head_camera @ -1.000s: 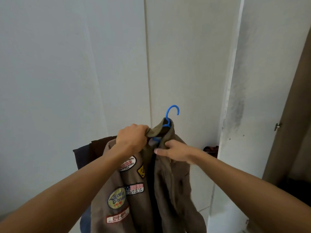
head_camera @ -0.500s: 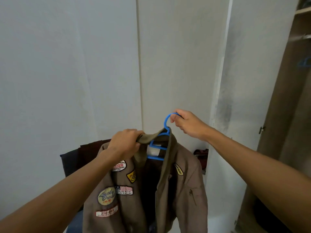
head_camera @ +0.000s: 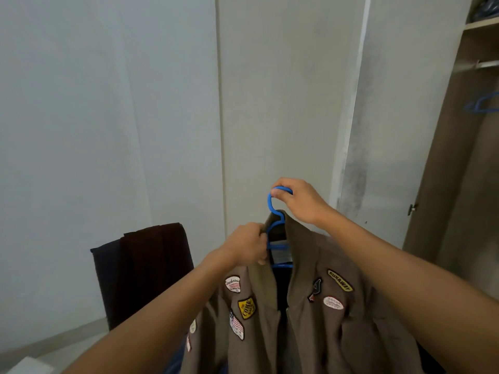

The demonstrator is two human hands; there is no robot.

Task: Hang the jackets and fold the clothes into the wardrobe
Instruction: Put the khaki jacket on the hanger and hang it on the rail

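Jacket [head_camera: 310,314], brown with sewn patches on both chest panels, now hangs squarely on the blue hanger [head_camera: 275,238], held up in front of the pale closed wardrobe doors [head_camera: 283,103] and well short of the open section at the right. The right hand [head_camera: 299,201] pinches the top of the hanger's hook, while the left hand [head_camera: 248,245] is curled round the collar edge just beside the hanger's neck. A second ago the right hand was lower, at the front opening below the collar, and the hook stood free above it; half a second ago it had reached the hook, and since then the jacket has swung to face the camera, so that the patches on the right panel show too. The view has also turned rightward, bringing into sight the wardrobe's rail [head_camera: 486,64], a spare hanger [head_camera: 483,105] on it and a shelf [head_camera: 480,22] above. I judge the dressing of the hanger to be done, with carrying the hook to the rail as the step left. Dark clothes [head_camera: 145,265] draped over something at the left wait their turn.
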